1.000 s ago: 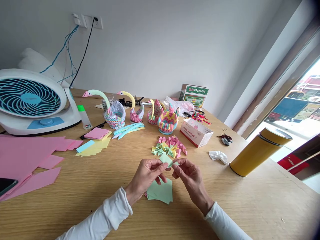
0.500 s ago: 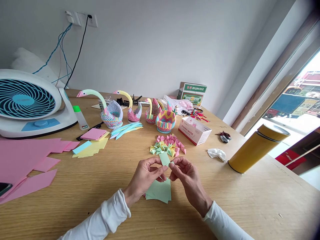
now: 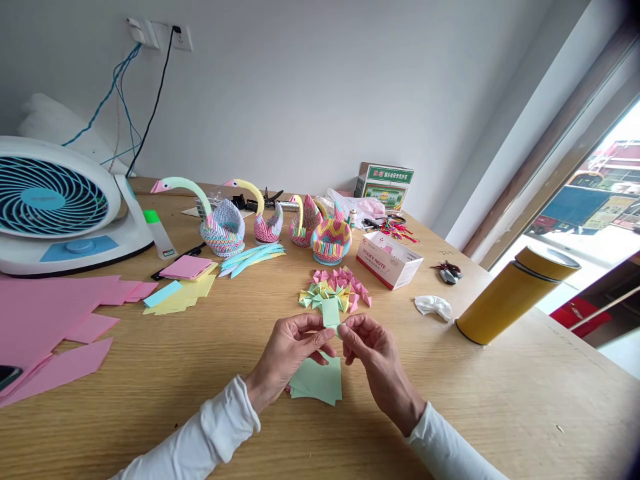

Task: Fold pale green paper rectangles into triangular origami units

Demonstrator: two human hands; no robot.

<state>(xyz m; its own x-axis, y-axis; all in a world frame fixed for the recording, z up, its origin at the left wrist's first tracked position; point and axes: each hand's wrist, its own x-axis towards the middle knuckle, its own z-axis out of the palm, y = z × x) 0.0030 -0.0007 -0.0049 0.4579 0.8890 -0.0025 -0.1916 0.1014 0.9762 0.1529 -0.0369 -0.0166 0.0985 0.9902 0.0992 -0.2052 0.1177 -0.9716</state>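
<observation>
A small pale green piece of folded paper (image 3: 331, 312) is pinched at its lower edge between both hands, above the table. My left hand (image 3: 293, 352) holds its left side with thumb and forefinger. On the right side, my right hand (image 3: 373, 348) grips the lower corner the same way. Loose green paper sheets (image 3: 316, 383) lie in a stack just below my hands. Beyond my fingertips is a pile of folded paper triangles (image 3: 345, 287) in pink, yellow and green.
Several paper swans (image 3: 223, 230) stand at the back, near a sticky note box (image 3: 389, 260). A white fan (image 3: 60, 200) and pink paper (image 3: 50, 320) occupy the left. On the right are a yellow flask (image 3: 515, 297), a crumpled tissue (image 3: 433, 307) and keys (image 3: 449, 273).
The green folded paper has turned from a slant to nearly upright. Both hands keep their pinch on it and have hardly moved.
</observation>
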